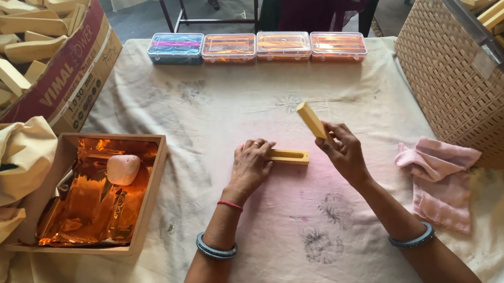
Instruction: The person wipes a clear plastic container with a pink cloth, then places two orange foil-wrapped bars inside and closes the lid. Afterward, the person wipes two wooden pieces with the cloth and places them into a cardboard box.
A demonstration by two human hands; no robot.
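Wooden stick [311,120] tilted up-left, pinched in the right hand [341,152].
Left hand [251,162] presses flat, fingers spread, on the slotted block [289,156] lying left-to-right.

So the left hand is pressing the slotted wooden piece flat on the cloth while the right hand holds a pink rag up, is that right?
Not quite. In the head view the right hand holds up a yellow wooden block, not a rag; the pink rag lies untouched on the cloth. The left hand does press the slotted wooden piece flat.
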